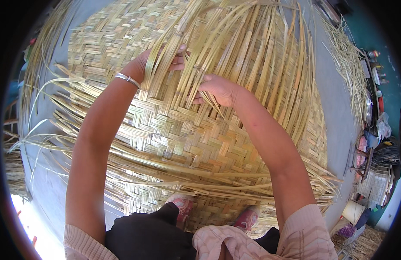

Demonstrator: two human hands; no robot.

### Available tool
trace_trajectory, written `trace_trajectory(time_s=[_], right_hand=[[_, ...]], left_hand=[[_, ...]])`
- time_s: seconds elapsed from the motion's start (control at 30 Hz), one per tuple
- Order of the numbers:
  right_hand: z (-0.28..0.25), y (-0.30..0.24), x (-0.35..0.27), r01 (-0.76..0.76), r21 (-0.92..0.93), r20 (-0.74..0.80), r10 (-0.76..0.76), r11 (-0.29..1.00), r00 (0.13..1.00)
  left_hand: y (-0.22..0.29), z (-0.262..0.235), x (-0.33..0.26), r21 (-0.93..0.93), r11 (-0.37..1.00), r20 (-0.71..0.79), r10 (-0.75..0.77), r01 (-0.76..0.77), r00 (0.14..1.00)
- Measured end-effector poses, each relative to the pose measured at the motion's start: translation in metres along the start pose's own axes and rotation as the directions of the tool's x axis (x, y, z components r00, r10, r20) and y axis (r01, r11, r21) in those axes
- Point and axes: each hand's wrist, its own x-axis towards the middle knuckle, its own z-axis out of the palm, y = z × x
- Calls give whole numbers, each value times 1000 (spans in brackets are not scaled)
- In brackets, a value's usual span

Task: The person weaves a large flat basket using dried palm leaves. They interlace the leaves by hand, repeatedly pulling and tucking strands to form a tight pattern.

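A large herringbone-woven reed mat point(196, 132) lies spread under my arms. Loose flat reed strips point(252, 56) rise from its weave and fan out toward the far edge. My left hand point(176, 63) is closed around a bundle of these strips, which partly cover its back and fingers. Close to its right, my right hand point(220, 89) pinches a few strips low down, near where they enter the weave. Short ends hang below those fingers. A silver bangle point(128, 79) circles my left wrist.
More long strips point(196, 173) run crosswise over the mat between my hands and my pink shoes point(247, 218), which stand on it. Loose reeds point(348, 65) lie on the grey floor point(335, 125) at the right. A wire crate point(376, 184) and other clutter line the right side.
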Motion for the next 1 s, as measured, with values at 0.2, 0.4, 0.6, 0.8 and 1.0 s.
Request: trace_trajectory(time_s=[0.2, 0.4, 0.6, 0.8, 1.0], right_hand=[[12, 7, -4, -25, -19, -210, 20, 1000, 978], [8, -8, -13, -275, -420, -266, 173, 865, 948], [2, 14, -26, -447, -496, -189, 410, 744, 892], [7, 27, -21, -467, -606, -348, 312, 644, 884], [3, 30, -25, -435, -684, -449, 132, 585, 884]], left_hand=[[19, -37, -17, -191, 975, -18, 114, -115, 993], [28, -77, -54, -347, 817, -416, 307, -462, 856], [40, -94, -137, -234, 766, -544, 408, -599, 734], [36, -112, -156, 55, 887, -755, 338, -459, 562], [-4, -156, -115, 109, 915, -907, 252, -389, 337]])
